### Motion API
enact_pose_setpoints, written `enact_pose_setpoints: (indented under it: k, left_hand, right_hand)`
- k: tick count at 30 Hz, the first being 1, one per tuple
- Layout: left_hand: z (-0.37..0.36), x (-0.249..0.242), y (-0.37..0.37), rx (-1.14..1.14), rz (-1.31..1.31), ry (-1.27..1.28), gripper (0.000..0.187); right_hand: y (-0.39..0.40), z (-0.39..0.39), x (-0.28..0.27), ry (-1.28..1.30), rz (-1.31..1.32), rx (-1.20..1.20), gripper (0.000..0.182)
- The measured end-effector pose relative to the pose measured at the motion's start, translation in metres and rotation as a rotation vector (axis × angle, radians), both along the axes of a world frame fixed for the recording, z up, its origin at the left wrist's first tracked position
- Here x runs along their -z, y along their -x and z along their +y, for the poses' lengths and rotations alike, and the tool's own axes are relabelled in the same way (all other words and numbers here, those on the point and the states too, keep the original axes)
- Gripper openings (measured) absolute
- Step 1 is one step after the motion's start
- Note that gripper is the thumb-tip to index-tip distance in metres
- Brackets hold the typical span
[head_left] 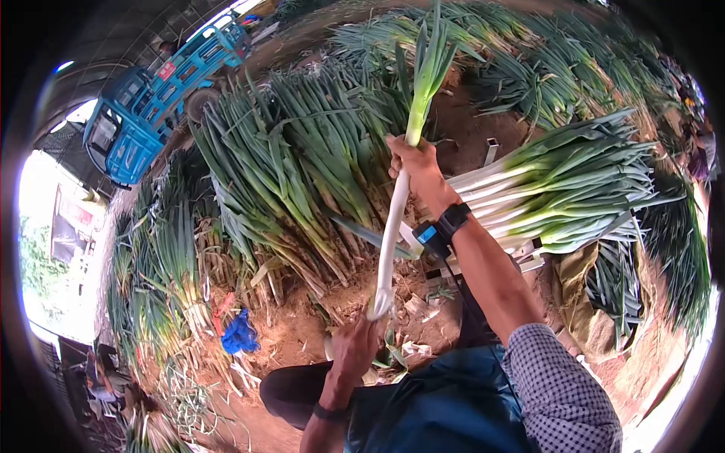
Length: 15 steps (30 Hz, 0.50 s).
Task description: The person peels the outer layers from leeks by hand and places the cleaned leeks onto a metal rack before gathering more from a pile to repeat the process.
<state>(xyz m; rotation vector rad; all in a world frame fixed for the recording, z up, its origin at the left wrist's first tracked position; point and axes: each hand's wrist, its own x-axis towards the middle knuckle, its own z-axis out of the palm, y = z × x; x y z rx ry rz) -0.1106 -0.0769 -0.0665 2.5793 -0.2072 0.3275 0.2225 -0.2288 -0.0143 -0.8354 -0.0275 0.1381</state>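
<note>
A long leek (393, 226) with a white stalk and green top stands at a slant in front of me. My right hand (417, 164) is closed around it where the white turns to green. Lower down, my left hand (353, 349) is closed at the root end; the fingertips are partly hidden, and a strip of outer skin seems to hang there. Just right of my right wrist, cleaned leeks (559, 185) lie side by side on a metal rack (529, 260). Uncleaned leeks (302, 166) with soil and dry leaves stand bunched to the left.
More leeks (574, 68) cover the ground at the back right. A blue three-wheeled truck (143, 106) stands at the back left. Blue plastic (240, 332) and loose peelings (415, 349) lie on the earth floor. Another person (102, 381) is at the lower left edge.
</note>
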Motion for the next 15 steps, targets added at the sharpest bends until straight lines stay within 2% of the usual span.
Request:
enact_pose_setpoints:
  k: [2, 5, 8, 9, 12, 14, 15]
  left_hand:
    - [0.012, -0.002, 0.027, -0.010, 0.186, -0.035, 0.011]
    - [0.028, -0.003, 0.069, -0.213, 0.654, 0.157, 0.016]
    - [0.037, -0.022, 0.061, -0.349, 0.415, 0.019, 0.032]
    - [0.049, -0.009, 0.047, -0.318, 0.216, -0.014, 0.046]
    - [0.049, -0.050, -0.029, -0.196, 0.123, 0.248, 0.051]
    - [0.026, -0.096, -0.076, -0.092, 0.179, 0.452, 0.049]
    - [0.015, -0.103, -0.091, -0.041, 0.268, 0.577, 0.046]
  right_hand:
    - [-0.006, -0.005, -0.009, -0.040, 0.038, 0.011, 0.023]
    - [-0.024, -0.025, -0.010, -0.112, -0.043, -0.088, 0.019]
    - [-0.025, -0.039, -0.015, -0.262, -0.139, -0.307, 0.010]
    - [-0.019, -0.038, -0.018, -0.294, -0.145, -0.371, 0.013]
    - [0.010, -0.024, -0.027, -0.373, -0.217, -0.547, 0.025]
    - [0.021, -0.014, -0.025, -0.446, -0.267, -0.690, 0.028]
    - [0.028, -0.009, -0.027, -0.456, -0.286, -0.702, 0.029]
